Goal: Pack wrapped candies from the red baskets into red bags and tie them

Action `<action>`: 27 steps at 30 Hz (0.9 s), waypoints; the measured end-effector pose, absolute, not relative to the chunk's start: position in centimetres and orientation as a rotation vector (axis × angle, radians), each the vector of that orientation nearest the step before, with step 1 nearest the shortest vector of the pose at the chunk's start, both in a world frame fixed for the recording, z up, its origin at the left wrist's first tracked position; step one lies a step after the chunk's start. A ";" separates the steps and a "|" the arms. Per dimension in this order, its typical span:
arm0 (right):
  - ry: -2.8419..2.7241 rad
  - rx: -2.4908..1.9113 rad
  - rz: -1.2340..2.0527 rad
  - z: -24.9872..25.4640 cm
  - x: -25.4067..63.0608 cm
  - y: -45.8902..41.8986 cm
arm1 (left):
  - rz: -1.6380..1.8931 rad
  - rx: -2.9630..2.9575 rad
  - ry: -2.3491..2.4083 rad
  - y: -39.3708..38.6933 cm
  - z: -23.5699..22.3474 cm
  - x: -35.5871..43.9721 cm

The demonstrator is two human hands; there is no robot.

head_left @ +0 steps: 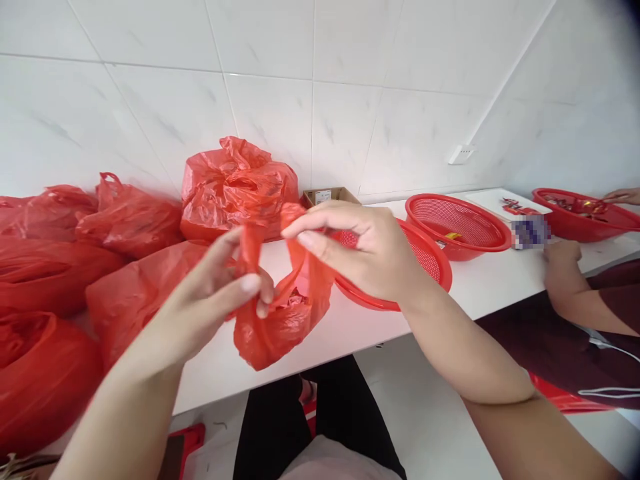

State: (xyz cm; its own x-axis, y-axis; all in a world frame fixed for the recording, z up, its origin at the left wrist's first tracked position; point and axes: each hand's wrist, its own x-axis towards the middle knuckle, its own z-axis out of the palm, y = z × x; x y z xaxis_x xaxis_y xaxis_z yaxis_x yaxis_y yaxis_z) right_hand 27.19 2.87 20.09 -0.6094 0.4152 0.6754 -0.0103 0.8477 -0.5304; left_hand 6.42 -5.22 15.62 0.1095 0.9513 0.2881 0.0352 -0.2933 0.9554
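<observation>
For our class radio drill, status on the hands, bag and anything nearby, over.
Left hand, right hand: gripping bag by its handles. Bag: held up, mouth open. Nearby: basket behind right hand, other bags to left.

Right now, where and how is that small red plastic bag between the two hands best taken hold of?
The red plastic bag probably grips best by its raised strips, from above, one on each side: they stand narrow while the bag widens below. The left hand holds one; the right hand pinches the other.

A marbled tile wall [270, 40] with a white socket [462, 155] rose behind a white table [210, 370], above a grey floor [415, 403]
</observation>
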 end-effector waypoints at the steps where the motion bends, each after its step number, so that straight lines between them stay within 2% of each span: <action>1: -2.229 -0.229 0.632 20.3 26.4 2.7 | 1.214 1.546 1.062 -4.7 15.5 6.8; 6: -2.402 -0.053 0.737 19.9 24.2 3.3 | 1.089 1.586 1.258 -3.0 14.3 8.2; 11: -2.163 -0.330 0.900 16.7 25.5 4.9 | 1.216 1.129 1.211 -2.5 13.1 7.9; 16: -2.164 -0.479 1.044 13.8 26.1 5.3 | 1.238 1.051 1.103 -2.1 12.8 8.2; 22: -1.983 -0.435 0.882 14.8 26.2 3.6 | 1.111 1.171 1.280 -2.1 13.1 7.7; 27: -2.083 -0.233 0.628 14.0 26.2 -0.4 | 1.006 1.338 1.140 -2.9 13.5 6.3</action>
